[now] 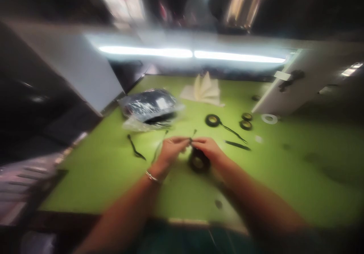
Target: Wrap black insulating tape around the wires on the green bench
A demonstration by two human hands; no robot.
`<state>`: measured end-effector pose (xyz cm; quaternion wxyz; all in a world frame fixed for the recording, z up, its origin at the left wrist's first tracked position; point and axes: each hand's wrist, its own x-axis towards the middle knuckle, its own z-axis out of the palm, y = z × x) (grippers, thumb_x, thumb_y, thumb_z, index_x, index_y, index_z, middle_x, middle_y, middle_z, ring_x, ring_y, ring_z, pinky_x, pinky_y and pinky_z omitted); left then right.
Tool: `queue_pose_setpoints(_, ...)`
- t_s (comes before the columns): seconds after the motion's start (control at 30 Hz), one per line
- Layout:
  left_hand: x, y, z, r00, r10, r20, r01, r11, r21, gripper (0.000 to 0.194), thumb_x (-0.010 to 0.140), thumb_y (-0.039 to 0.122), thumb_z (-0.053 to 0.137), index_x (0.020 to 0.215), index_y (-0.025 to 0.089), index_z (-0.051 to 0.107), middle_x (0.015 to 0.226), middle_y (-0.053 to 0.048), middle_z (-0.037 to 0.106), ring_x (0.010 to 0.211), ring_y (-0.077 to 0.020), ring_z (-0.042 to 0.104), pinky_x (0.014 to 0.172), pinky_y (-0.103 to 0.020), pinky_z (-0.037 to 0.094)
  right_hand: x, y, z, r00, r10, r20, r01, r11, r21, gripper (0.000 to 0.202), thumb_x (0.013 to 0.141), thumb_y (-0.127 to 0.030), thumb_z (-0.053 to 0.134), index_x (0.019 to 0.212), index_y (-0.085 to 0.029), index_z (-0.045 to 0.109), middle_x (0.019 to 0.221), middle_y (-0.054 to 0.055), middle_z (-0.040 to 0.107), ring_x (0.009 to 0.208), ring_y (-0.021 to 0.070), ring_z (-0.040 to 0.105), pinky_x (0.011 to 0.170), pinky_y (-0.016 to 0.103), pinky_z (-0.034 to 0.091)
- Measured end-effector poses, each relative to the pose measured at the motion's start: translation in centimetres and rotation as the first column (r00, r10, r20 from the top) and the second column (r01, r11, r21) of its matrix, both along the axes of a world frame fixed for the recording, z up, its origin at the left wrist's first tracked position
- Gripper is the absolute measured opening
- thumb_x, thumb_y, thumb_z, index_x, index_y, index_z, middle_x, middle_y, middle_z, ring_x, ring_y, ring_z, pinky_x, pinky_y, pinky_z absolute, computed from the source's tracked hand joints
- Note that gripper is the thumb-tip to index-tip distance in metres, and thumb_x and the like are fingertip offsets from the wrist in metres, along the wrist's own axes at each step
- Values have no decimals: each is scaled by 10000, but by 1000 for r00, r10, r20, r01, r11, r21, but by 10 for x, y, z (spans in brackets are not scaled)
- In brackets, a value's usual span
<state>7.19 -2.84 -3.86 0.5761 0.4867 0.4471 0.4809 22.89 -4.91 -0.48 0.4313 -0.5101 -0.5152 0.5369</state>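
Observation:
My left hand (172, 149) and my right hand (209, 147) meet fingertip to fingertip over the middle of the green table. Both are closed in a pinch around a thin dark cable (194, 132), whose small tip sticks up beyond the fingers. A black tape roll (199, 162) hangs just below the right fingers, seemingly joined to the pinched spot by its tape. Blur and the fingers hide exactly where the tape meets the cable. Left of my left hand lies a short black cable (136, 148); another thin cable (157, 150) lies close beside that hand.
A clear plastic bag of dark items (153, 104) lies back left, near an open paper booklet (206, 90). To the right are a tape roll with a black cable (212, 120), two small tape rolls (246, 121), a white ring (269, 119) and a black tweezer-like strip (237, 145). White panels flank the table (91, 185).

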Motion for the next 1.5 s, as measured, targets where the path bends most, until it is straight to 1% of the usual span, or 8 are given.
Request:
queue_pose_setpoints(0.13,3,-9,4,946,162,-279,-54,933,355,165,775,267,678,884,172,756,757,-61,721,648,-149,610,643,-286,486,-2,-2,4,999,-3,-47,2,1000,-24,241,643,-375,682,717,-151,731,685,27,677,666,156,591,672,290,441)
queue_pose_setpoints(0.23,3,-14,6,804,344,-485,103,723,683,218,836,130,547,922,181,742,794,-65,710,723,-162,611,711,-297,478,-3,-4,5,997,-15,-79,13,1000,-19,290,644,-437,695,629,-147,681,638,8,628,655,141,545,644,271,413)
queue_pose_setpoints(0.33,3,-14,7,665,457,-591,274,586,762,281,832,50,462,883,144,722,717,-71,657,658,-165,565,638,-292,456,-5,-6,5,994,-44,-103,39,998,-50,352,623,-489,723,598,-146,644,620,-8,588,644,124,498,625,257,388)
queue_pose_setpoints(0.47,3,-12,9,636,463,-617,336,553,762,255,809,41,471,848,131,707,698,-72,623,658,-171,551,630,-293,457,-5,-8,4,987,-81,-138,67,992,-104,365,604,-493,744,604,-145,631,608,-21,561,615,105,463,599,247,368)
queue_pose_setpoints(0.7,1,-11,9,792,301,-531,249,635,731,294,775,62,535,965,179,727,811,-69,670,751,-167,589,719,-298,486,-2,-7,7,991,-114,-72,109,991,-73,280,632,-419,705,599,-146,653,581,-10,582,593,110,486,585,247,385)
queue_pose_setpoints(0.93,2,-7,10,975,-53,-217,84,987,137,298,827,357,582,953,132,732,731,-71,701,557,-133,583,544,-263,474,-1,-6,5,983,-164,82,161,986,38,268,687,-393,645,719,-142,730,655,34,673,631,142,556,615,264,426)
queue_pose_setpoints(1.03,1,-6,12,967,-145,-210,150,989,11,387,834,454,554,848,117,745,658,-75,686,499,-121,556,500,-248,441,1,-5,4,980,-163,114,156,985,70,261,694,-385,636,712,-143,732,676,38,682,649,150,560,625,270,432)
queue_pose_setpoints(1.5,2,-11,18,966,-4,-258,46,986,158,198,735,339,688,700,152,747,676,-55,723,667,-177,638,660,-267,476,-3,-8,4,981,-172,95,160,980,115,259,696,-400,645,679,-150,713,653,34,660,647,150,556,613,269,432)
